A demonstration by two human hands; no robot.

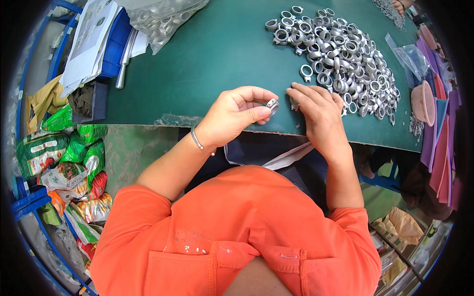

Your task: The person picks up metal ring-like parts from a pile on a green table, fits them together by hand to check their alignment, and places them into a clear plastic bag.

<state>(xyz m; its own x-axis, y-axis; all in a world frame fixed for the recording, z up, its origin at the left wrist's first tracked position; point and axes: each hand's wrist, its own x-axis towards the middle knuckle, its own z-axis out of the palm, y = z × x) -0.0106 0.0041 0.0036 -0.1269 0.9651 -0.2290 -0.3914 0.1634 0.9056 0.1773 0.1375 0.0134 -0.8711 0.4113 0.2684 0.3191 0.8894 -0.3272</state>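
Between the thumb and fingers of my left hand (237,109) is a small silver metal clamp ring (272,105), held just above the front edge of the green table (217,64). To its right, my right hand (321,111) hovers low over the tabletop with its fingers bent together. Its thumb and fingertips seem pinched around something small, mostly hidden. Just beyond that hand lies a large heap of similar metal clamp rings (340,59), with one loose ring (306,72) at its near left side.
A clear plastic bag (160,17) of metal parts lies at the far left, beside a blue bin (117,42) with papers. A metal-handled tool (123,69) rests alongside. At the right are a pink bowl (423,103) and small chain-like parts (390,11) near another person's hand (399,6).
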